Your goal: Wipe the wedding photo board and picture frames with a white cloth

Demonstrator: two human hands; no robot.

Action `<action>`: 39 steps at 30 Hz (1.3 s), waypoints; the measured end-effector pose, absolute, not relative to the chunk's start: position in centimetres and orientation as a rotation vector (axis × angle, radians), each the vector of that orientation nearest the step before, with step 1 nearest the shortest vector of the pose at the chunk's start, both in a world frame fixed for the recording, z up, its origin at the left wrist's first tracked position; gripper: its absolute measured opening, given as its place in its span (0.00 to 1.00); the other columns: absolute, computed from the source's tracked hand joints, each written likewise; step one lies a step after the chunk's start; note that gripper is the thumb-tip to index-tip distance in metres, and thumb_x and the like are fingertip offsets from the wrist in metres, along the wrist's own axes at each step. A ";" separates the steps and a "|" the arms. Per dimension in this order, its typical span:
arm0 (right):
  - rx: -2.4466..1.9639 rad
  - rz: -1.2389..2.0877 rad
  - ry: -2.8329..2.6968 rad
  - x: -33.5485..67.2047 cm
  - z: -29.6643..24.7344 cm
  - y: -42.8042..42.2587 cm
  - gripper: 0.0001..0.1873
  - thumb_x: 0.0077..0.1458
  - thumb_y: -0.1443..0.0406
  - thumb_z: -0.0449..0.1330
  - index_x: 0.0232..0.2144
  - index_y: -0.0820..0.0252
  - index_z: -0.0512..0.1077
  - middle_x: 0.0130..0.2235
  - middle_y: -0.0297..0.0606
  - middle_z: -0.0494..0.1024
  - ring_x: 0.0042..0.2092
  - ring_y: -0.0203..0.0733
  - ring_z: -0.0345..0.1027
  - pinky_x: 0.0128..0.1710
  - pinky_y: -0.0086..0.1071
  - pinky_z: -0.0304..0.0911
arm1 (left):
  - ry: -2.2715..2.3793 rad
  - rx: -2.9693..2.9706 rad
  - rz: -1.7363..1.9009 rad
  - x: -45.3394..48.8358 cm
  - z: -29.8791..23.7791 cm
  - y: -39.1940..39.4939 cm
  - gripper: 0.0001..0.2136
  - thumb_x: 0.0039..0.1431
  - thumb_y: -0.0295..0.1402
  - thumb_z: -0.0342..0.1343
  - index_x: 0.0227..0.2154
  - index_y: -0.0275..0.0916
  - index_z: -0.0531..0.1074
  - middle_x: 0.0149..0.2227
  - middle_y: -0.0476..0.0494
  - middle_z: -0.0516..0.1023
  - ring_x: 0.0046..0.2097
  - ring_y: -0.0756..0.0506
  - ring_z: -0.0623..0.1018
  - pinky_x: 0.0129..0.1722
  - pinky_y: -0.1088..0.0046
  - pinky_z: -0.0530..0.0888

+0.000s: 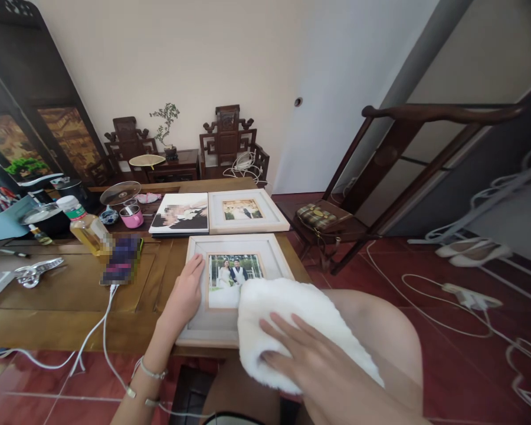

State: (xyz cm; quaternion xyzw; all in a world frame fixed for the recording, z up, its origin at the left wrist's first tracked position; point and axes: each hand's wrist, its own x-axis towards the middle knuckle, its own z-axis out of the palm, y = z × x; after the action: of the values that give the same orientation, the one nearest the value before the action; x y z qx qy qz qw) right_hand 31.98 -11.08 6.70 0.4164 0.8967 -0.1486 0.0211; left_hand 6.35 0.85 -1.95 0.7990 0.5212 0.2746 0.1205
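Observation:
A picture frame (192, 316) with a pale wooden border lies flat at the front edge of the table, a photo of two people in its middle. My left hand (188, 295) grips the frame's left side, fingers laid along its border. Over the frame's lower right corner is a fluffy white cloth (318, 307), which also hangs past the table edge. My right hand (296, 351) holds this cloth from above, its fingers spread across it and the thumb tucked into a fold. The cloth covers the frame's right lower part and a bit of the photo.
Behind lie a second picture frame (272, 213) and a photo album (159, 221). To the left are a blurred phone (123, 260) on a white cable, a bottle (88, 227), a pink cup (131, 217) and a pot (48, 221). A chair (376, 227) with a checked bag stands right.

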 end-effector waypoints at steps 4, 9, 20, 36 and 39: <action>1.458 -0.287 2.854 31.9 5.0 -6.9 0.38 0.37 0.81 0.48 0.51 0.59 0.71 0.62 0.47 0.60 0.64 0.52 0.46 0.62 0.52 0.44 | 1.496 2.340 0.777 6.3 -1.7 0.8 0.29 0.54 0.16 0.39 0.59 0.36 0.60 0.63 0.36 0.59 0.66 0.43 0.56 0.63 0.55 0.57; 1.674 0.056 2.928 32.2 3.4 0.9 0.36 0.40 0.81 0.49 0.54 0.66 0.67 0.63 0.50 0.57 0.65 0.52 0.43 0.63 0.50 0.42 | 1.496 2.315 0.751 6.4 -1.0 0.6 0.29 0.54 0.16 0.39 0.59 0.35 0.60 0.63 0.37 0.58 0.66 0.43 0.55 0.63 0.54 0.57; 1.445 -0.258 2.887 31.0 5.2 -4.8 0.33 0.41 0.79 0.49 0.49 0.58 0.73 0.61 0.42 0.63 0.65 0.55 0.44 0.62 0.56 0.39 | 1.524 2.331 0.781 6.6 -1.0 0.5 0.29 0.53 0.16 0.39 0.59 0.34 0.58 0.62 0.34 0.58 0.65 0.43 0.57 0.63 0.56 0.57; 1.530 -0.172 2.959 30.9 3.9 -0.8 0.36 0.40 0.81 0.49 0.53 0.63 0.69 0.62 0.45 0.60 0.65 0.51 0.44 0.63 0.51 0.41 | 1.467 2.313 0.778 6.4 -1.1 0.5 0.32 0.49 0.14 0.39 0.59 0.36 0.58 0.63 0.36 0.58 0.65 0.44 0.56 0.64 0.56 0.56; 1.599 -0.039 2.966 30.9 4.1 2.9 0.35 0.42 0.81 0.49 0.54 0.65 0.67 0.62 0.48 0.61 0.65 0.51 0.44 0.63 0.50 0.42 | 1.470 2.303 0.761 6.3 -1.1 0.5 0.32 0.50 0.14 0.38 0.59 0.36 0.59 0.63 0.36 0.58 0.65 0.44 0.56 0.64 0.55 0.55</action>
State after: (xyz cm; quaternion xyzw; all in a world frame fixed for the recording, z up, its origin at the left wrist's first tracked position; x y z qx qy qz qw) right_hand 30.92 2.85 4.07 0.4715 0.8744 -0.0114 -0.1141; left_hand 6.32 0.53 -1.08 0.8026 0.5122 0.2650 0.1522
